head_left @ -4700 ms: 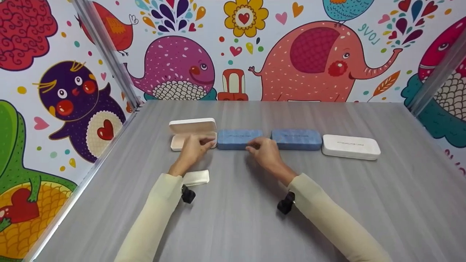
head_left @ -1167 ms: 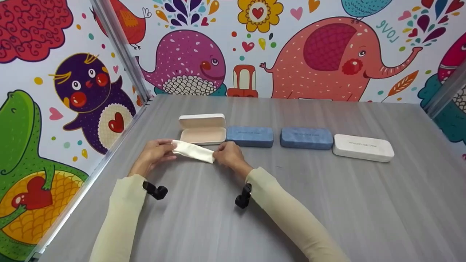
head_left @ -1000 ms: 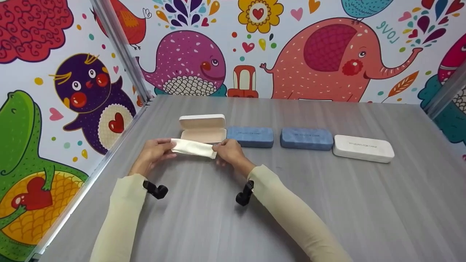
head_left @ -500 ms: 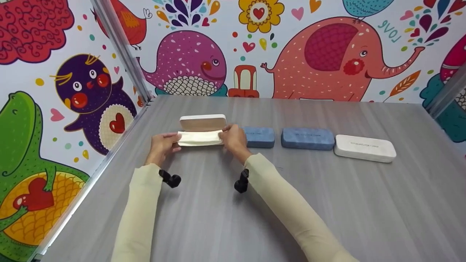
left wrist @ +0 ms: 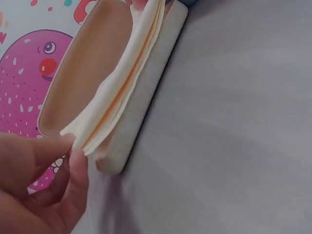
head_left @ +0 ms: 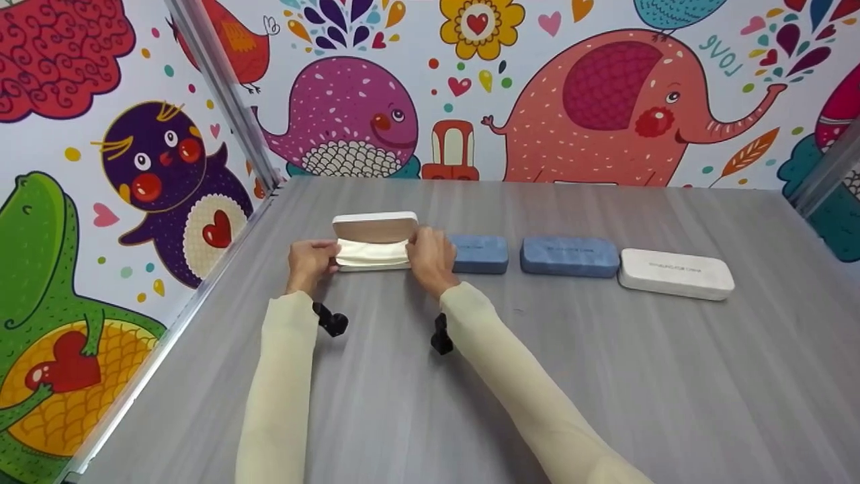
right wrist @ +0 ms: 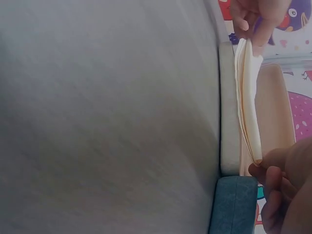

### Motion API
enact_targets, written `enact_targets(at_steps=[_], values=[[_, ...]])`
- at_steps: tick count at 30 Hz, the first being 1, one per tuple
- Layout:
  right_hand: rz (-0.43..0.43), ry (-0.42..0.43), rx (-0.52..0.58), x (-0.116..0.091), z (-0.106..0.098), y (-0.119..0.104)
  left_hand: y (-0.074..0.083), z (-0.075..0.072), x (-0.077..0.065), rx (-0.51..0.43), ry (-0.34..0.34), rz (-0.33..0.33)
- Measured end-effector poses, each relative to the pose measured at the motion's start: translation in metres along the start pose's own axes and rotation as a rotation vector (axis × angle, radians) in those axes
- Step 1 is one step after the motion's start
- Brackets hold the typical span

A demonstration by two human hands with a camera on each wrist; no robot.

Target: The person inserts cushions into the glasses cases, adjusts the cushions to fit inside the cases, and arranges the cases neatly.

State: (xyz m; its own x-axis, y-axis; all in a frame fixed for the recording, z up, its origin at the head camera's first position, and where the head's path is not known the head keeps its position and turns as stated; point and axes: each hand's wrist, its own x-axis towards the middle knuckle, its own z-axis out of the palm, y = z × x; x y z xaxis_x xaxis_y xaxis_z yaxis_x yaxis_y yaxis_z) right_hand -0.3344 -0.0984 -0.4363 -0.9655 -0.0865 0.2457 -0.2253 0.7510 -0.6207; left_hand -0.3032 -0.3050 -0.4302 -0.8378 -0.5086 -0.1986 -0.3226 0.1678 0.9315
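Observation:
A folded cream cloth is stretched between my two hands over the base of an open white glasses case. My left hand pinches its left end between thumb and fingers. At the other end, the fingers of my right hand pinch the cloth beside the case's right side. The left wrist view shows the cloth's layers close above the case's front wall, with the lid's beige inner side behind. In the right wrist view the cloth sags slightly between the hands.
Right of the open case stands a blue case, partly behind my right hand. Further right are a second blue case and a closed white case. They stand on a grey table backed by cartoon-printed walls.
Earlier, the cloth lay folded on the table near my left wrist. Both hands then held it in front of the open case; it has since moved back and right, over the case's base.

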Motion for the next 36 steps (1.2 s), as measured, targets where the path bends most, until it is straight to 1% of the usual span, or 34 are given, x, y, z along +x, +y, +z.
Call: enact_targets(at_steps=[4, 7, 12, 15, 18, 22, 24, 25, 27, 30, 33, 36], values=[[0.003, 0.016, -0.012, 0.001, 0.001, 0.0, -0.001, 0.003, 0.005, 0.011, 0.016, 0.038], [0.005, -0.002, -0.035, 0.002, 0.003, -0.001, -0.002, 0.003, 0.006, 0.035, 0.035, 0.058], [-0.004, -0.028, -0.066, 0.002, 0.006, -0.001, -0.004, 0.004, 0.007, 0.05, 0.064, 0.069], [-0.015, -0.025, -0.091, 0.003, 0.006, 0.0, -0.003, 0.005, 0.007, 0.063, 0.058, 0.085], [-0.036, -0.041, -0.124, 0.004, 0.004, 0.001, -0.002, 0.004, 0.004, 0.097, 0.047, 0.117], [-0.067, -0.053, -0.128, 0.007, -0.003, 0.003, -0.001, 0.002, 0.0, 0.209, 0.05, 0.209], [-0.068, -0.05, -0.109, 0.009, -0.008, 0.004, 0.0, 0.001, -0.001, 0.285, 0.056, 0.248], [-0.062, -0.048, -0.097, 0.011, -0.011, 0.004, 0.0, 0.001, -0.002, 0.338, 0.052, 0.265], [-0.038, -0.046, -0.074, 0.014, -0.016, 0.005, 0.001, 0.0, -0.003, 0.42, 0.035, 0.276], [-0.01, -0.028, -0.048, 0.019, -0.024, 0.005, 0.006, 0.002, -0.006, 0.534, 0.048, 0.299], [-0.005, -0.019, -0.019, 0.022, -0.029, 0.005, 0.013, 0.006, -0.009, 0.585, 0.086, 0.327], [-0.026, -0.011, -0.007, 0.024, -0.034, 0.005, 0.023, 0.011, -0.009, 0.613, 0.126, 0.378]])
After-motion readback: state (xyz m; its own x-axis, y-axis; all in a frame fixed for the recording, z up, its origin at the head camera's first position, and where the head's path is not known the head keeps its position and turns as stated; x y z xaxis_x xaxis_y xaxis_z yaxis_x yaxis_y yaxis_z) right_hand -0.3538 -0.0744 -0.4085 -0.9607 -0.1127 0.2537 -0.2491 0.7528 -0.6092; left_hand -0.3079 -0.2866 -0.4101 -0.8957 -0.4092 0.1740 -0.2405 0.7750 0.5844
